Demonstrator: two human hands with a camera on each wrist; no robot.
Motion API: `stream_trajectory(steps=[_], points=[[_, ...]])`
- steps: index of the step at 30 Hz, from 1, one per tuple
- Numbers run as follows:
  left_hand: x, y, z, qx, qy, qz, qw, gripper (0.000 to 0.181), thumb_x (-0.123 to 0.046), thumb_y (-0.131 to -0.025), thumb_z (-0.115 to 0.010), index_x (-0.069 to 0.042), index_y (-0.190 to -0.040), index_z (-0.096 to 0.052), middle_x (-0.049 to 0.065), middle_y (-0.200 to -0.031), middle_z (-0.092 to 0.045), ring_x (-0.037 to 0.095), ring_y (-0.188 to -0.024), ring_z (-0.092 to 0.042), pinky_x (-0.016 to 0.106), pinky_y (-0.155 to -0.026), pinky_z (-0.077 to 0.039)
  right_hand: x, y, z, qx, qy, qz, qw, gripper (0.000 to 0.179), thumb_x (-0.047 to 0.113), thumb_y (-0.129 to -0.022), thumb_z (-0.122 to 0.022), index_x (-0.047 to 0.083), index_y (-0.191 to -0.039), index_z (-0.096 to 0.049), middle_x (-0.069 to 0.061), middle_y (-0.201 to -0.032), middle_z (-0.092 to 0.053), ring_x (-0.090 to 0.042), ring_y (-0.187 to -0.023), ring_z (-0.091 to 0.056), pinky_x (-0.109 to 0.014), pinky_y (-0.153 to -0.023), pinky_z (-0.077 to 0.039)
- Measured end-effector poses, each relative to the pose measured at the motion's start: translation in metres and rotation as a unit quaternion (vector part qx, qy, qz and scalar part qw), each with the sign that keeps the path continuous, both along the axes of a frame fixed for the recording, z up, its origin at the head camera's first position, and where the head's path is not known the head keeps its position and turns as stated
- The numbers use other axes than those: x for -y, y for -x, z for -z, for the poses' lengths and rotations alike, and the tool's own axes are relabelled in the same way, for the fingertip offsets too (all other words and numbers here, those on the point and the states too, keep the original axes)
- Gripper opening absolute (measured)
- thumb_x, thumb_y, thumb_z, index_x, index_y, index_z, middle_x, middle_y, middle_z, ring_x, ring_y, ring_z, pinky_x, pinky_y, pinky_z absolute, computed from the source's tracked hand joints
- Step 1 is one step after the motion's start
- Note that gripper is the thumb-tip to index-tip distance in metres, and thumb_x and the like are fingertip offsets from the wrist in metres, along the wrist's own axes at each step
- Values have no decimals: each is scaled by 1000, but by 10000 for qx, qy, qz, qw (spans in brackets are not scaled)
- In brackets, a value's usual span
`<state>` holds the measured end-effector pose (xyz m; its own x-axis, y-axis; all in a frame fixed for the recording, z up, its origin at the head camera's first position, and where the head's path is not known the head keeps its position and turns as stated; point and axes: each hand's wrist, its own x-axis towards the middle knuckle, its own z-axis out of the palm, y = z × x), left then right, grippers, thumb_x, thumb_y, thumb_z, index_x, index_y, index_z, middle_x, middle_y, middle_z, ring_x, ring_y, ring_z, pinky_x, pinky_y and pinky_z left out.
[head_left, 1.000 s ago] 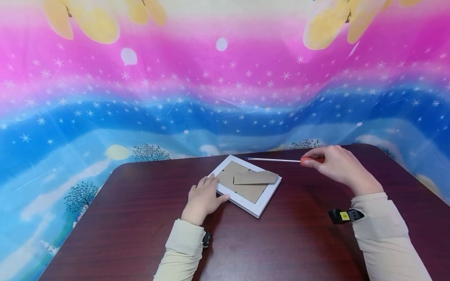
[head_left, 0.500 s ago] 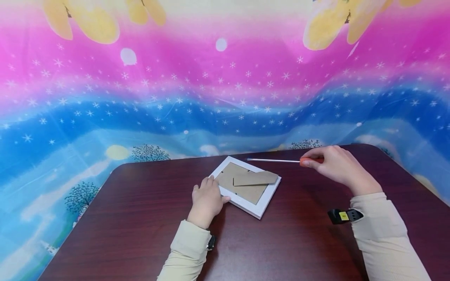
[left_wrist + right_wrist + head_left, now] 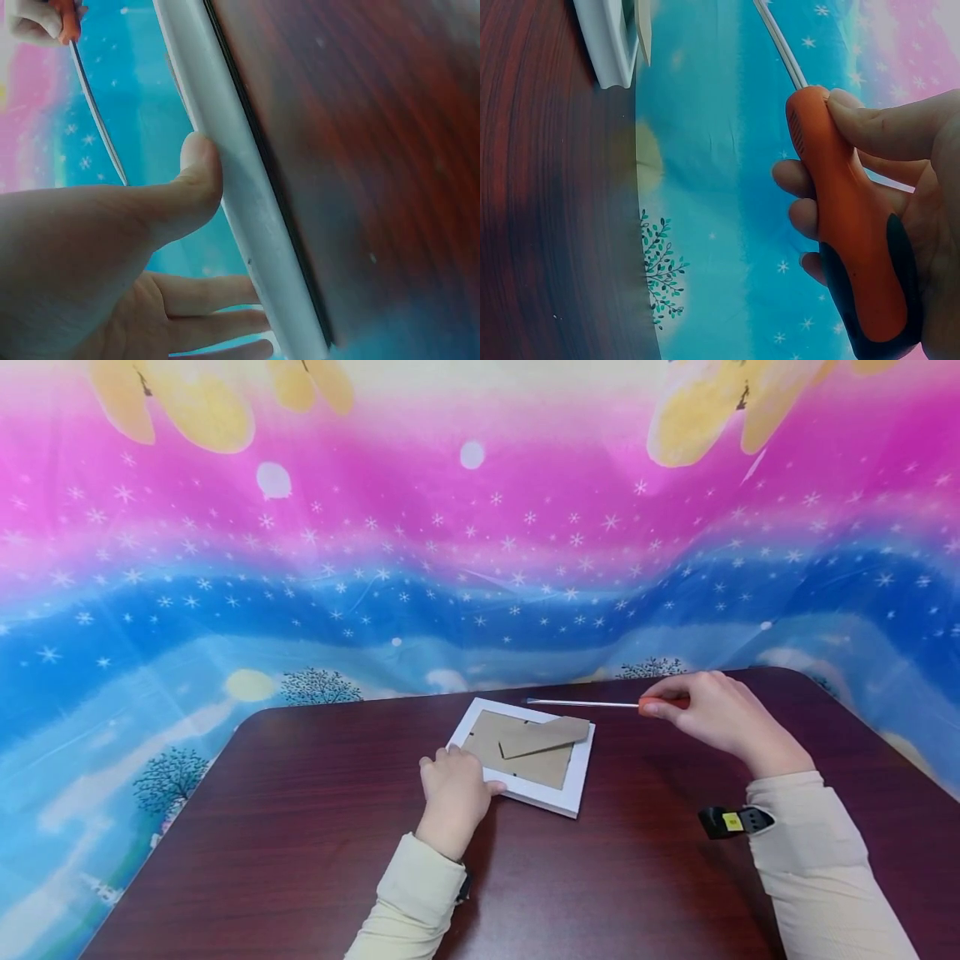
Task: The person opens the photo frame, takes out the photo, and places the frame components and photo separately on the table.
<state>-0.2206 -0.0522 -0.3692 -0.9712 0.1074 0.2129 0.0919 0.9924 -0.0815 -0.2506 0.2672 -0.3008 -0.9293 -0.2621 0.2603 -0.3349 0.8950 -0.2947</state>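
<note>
A white picture frame [image 3: 536, 795] lies face down on the table, its brown backing board [image 3: 540, 770] upward. A flat brown easel leg [image 3: 543, 739] juts out from the backing. My left hand [image 3: 457, 789] holds the frame by its left corner; in the left wrist view the thumb [image 3: 199, 169] presses on the white edge. My right hand [image 3: 712, 714] grips a flathead screwdriver [image 3: 847, 210] by its orange and black handle. The metal shaft [image 3: 585, 702] points left, its tip above the frame's far side, apart from it.
The dark red wooden table [image 3: 300, 827] has rounded far corners. Behind it hangs a pink and blue backdrop cloth [image 3: 420, 568] with snowflakes. A black strap end [image 3: 727, 822] sticks out at the right wrist.
My left hand has turned the frame counterclockwise, its far corner swinging left and near corner right. The left hand has shifted right. The right hand and screwdriver are almost still.
</note>
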Motion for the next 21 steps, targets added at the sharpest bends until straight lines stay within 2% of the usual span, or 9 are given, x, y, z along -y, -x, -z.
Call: stream_trajectory(steps=[4,9,13,15,17,19,21], points=[[-6,-4,-2,40,35,-53,10000,62,-63,-76,-74,-3,-94,-74,10,-79,-60,24,-83,-58,42,-76,-46,0,0,0,-31,-21,-7,10000,35,52,-93,-64,24,-108,-77,3,-93,-72,-15,-74,-58,-43,-71,-46],[-8,-6,-4,33,98,31,9999,60,-62,-76,-74,-4,-92,-74,9,-79,-60,23,-85,-57,41,-75,-45,0,0,0,-59,-44,-16,10000,33,50,-93,-65,24,-108,-77,3,-93,-72,-15,-75,-58,-43,-71,-46],[-5,-3,-4,67,-160,163,9997,56,-58,-78,-75,-4,-94,-71,9,-81,-61,25,-87,-58,42,-76,-46,-1,0,-1,-64,-69,-6,10000,33,50,-93,-65,23,-108,-77,3,-93,-72,-15,-74,-58,-42,-70,-46],[-1,0,-4,128,-367,279,9989,56,-54,-80,-76,-3,-103,-70,11,-92,-65,27,-94,-60,44,-80,-47,-1,-1,-2,-56,-69,7,10000,31,48,-93,-66,23,-108,-77,2,-93,-72,-15,-74,-58,-41,-69,-45],[3,4,-3,261,-545,406,9973,61,-52,-83,-75,-1,-117,-66,15,-113,-66,29,-108,-59,47,-87,-47,-1,-2,-3,-54,-76,23,10000,31,48,-93,-66,23,-108,-77,2,-93,-72,-15,-74,-58,-40,-69,-45],[9,8,-2,417,-728,504,9952,68,-50,-86,-73,-2,-132,-58,17,-135,-58,31,-122,-54,50,-95,-45,-1,-2,-3,-46,-84,27,10000,33,49,-93,-65,23,-109,-77,3,-92,-72,-15,-73,-57,-40,-68,-45],[14,12,0,606,-920,561,9923,75,-50,-88,-70,-3,-143,-49,17,-149,-45,31,-132,-47,52,-100,-42,-1,-2,-3,-40,-89,20,10000,35,51,-93,-64,23,-109,-77,3,-91,-71,-15,-72,-57,-39,-67,-44]])
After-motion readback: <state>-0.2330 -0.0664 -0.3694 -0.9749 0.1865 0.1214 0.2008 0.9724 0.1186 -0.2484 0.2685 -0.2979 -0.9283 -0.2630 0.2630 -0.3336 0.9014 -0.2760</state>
